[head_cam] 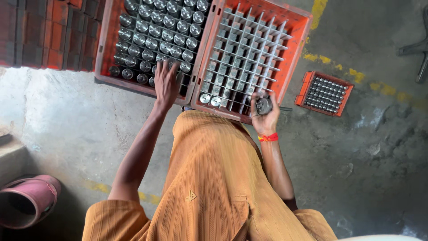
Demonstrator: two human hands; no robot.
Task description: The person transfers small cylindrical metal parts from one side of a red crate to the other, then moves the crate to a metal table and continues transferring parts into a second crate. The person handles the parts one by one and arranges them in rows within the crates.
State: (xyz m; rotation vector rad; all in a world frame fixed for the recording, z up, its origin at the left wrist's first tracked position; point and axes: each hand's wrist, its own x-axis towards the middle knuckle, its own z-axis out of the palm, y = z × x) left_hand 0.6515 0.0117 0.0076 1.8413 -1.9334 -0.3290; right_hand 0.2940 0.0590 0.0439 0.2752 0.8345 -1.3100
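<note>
The left hand lies spread open on the metal cylinders at the near edge of the left crate. The right hand grips one cylinder, just at the near rim of the gridded crate beside it. A small tray lies right of that crate.

Three orange crates sit on the concrete floor: one packed with metal cylinders at 11 o'clock, one with a mostly empty divider grid at 12 o'clock, and a small one at 2 o'clock. Two cylinders stand in the grid's near corner. One cylinder is in the right hand. One pink bucket lies at 8 o'clock.
</note>
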